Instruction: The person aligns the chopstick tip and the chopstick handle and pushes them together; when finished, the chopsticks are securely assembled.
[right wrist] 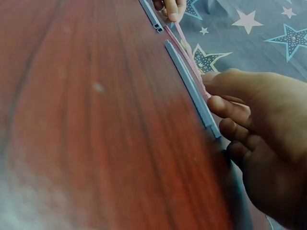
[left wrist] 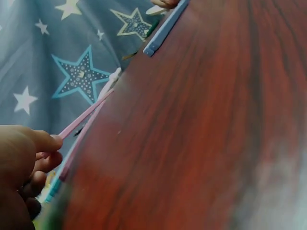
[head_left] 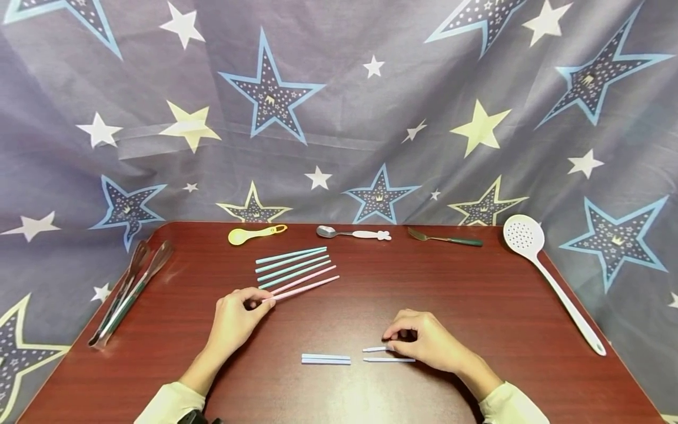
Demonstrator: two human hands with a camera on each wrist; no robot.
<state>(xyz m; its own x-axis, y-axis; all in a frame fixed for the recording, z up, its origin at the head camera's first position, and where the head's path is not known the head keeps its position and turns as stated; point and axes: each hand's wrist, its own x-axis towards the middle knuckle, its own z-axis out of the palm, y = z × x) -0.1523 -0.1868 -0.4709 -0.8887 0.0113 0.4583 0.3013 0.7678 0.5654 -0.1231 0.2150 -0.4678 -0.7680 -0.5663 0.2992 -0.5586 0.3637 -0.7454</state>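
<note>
My left hand (head_left: pixel 235 315) pinches the near end of a pink chopstick (head_left: pixel 309 287) between thumb and forefinger. In the left wrist view that chopstick slopes from the fingertips down towards the tabletop. Another pink chopstick (head_left: pixel 312 277) lies just behind it, and several turquoise chopsticks (head_left: pixel 293 268) are fanned out beyond. Over two short, tapered lavender stick pieces (head_left: pixel 378 360), my right hand (head_left: pixel 424 335) has loosely bent fingers. The right wrist view shows a gap between thumb and forefinger, with the pieces beside them. Part of the farther piece is hidden by the thumb.
Two more short lavender sticks (head_left: pixel 325 361) lie to the left of the right hand. Along the back are a yellow measuring spoon (head_left: pixel 254 234), a white-handled spoon (head_left: pixel 352 234) and a green-handled fork (head_left: pixel 450 239). Tongs (head_left: pixel 127 300) lie far left, a white skimmer (head_left: pixel 556 282) far right.
</note>
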